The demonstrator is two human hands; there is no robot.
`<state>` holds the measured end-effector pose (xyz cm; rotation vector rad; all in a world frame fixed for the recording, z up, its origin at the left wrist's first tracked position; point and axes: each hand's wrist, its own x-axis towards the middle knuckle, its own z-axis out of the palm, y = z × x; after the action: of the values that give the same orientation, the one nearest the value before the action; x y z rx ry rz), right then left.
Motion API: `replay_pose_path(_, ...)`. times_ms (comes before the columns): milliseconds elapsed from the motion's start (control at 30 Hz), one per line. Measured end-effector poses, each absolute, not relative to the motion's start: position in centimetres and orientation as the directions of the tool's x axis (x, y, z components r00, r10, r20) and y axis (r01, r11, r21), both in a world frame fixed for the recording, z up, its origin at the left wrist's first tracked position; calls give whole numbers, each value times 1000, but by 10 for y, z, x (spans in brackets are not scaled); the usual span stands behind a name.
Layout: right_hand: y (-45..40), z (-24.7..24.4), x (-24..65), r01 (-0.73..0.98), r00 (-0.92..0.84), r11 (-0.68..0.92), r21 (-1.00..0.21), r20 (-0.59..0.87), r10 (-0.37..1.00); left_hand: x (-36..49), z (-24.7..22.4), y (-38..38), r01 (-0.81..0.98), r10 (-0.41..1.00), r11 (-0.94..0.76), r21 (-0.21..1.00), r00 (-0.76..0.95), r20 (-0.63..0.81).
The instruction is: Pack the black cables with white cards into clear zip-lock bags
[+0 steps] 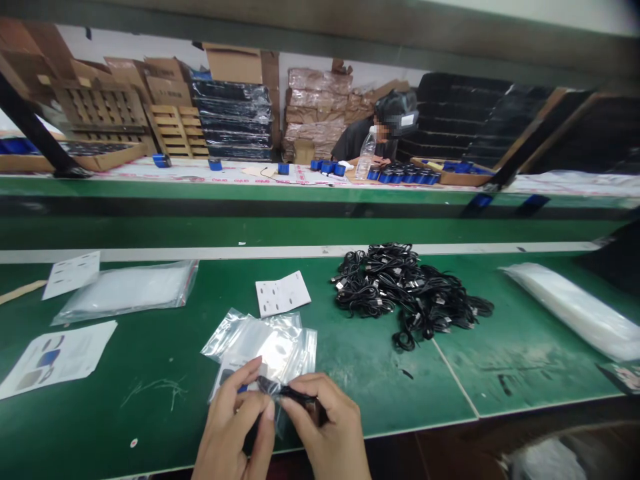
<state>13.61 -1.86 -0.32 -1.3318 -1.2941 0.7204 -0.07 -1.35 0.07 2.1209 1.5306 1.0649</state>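
Near the front edge of the green table, my left hand (240, 423) pinches the edge of a clear plastic bag (281, 421). My right hand (327, 423) grips a coiled black cable (299, 395), whose end lies at the bag, between both hands. Beneath and behind my fingers is a spread of clear zip bags (270, 343), with a printed sheet partly covered by my left hand. A folded white leaflet (283, 295) lies just behind the bags. To the right sits a large pile of black USB cables (400, 283).
Printed sheets (65, 353) and a bag of white material (130, 290) lie at the left. A long plastic pack (575, 307) is at the right. Beyond the raised shelf (240, 175), holding blue items and a bottle (367, 155), a person (373, 130) leans over.
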Motion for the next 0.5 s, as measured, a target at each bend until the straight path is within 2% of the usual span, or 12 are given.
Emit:
replay_pose_path(100,-22,4,142,347,75,286,-893,331,941,-5,1,-14,693,894,-409,594,173,414)
replay_pose_path(200,-31,7,151,348,-145,334,-876,302,942,-6,2,-15,695,886,-435,573,217,410)
replay_pose_path(267,-36,7,157,330,-205,341,-880,286,936,-4,1,-17,663,892,-429,614,200,406)
replay_pose_path(367,-34,12,162,328,-224,292,-898,227,948,2,0,-19,630,889,-422,652,147,433)
replay_pose_path(500,-25,19,159,276,-76,47,-960,27,997,5,1,-21,652,850,-473,593,161,501)
